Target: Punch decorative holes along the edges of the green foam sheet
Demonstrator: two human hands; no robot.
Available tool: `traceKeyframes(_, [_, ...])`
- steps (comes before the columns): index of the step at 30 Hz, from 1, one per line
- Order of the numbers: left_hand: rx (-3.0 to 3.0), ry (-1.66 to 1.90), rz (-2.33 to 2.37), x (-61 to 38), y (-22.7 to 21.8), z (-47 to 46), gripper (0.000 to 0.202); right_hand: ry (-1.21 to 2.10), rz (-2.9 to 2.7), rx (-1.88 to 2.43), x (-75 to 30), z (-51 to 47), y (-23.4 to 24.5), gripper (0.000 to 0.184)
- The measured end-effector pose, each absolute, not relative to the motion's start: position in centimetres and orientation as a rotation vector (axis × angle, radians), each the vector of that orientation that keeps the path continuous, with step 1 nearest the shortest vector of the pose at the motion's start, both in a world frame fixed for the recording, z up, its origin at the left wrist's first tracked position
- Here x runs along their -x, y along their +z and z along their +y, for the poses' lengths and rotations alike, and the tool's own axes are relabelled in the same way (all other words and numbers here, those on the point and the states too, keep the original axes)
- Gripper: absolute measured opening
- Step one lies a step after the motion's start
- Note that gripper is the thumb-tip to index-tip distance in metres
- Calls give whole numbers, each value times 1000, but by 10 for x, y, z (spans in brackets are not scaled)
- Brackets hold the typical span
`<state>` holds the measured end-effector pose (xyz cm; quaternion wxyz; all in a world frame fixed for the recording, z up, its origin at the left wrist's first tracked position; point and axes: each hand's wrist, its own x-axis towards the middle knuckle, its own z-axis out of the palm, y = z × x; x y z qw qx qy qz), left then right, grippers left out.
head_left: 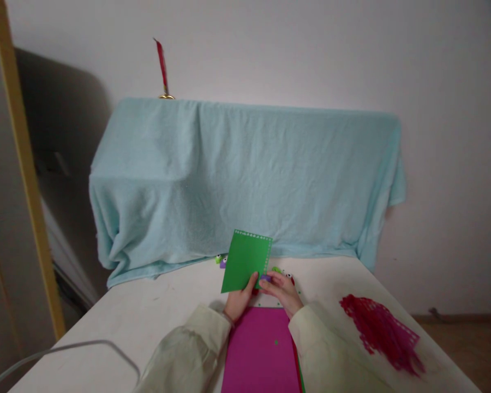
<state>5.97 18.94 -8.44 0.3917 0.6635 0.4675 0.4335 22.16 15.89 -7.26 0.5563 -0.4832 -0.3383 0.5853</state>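
Observation:
My left hand (240, 299) pinches the lower edge of a green paper card (245, 261) with a punched lace border, holding it upright over the table. My right hand (281, 289) is closed on a small purple punch tool (265, 278) at the card's lower right corner. Both sleeves are pale cream. Below the hands lies a magenta paper sheet (261, 352), with green specks on it.
A white table (147, 322) carries a pile of red and magenta punched paper strips (382, 330) at right and small colourful punches (221, 260) behind the card. A light blue cloth (245, 174) covers a bulky shape at the back. A grey cable (65, 349) loops at the left.

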Motion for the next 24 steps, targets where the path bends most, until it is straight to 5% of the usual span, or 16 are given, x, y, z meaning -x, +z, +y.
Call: traceKeyframes(24, [-1422, 1170, 1220, -67, -88, 190, 50, 1296, -645, 1096, -229, 161, -64, 54])
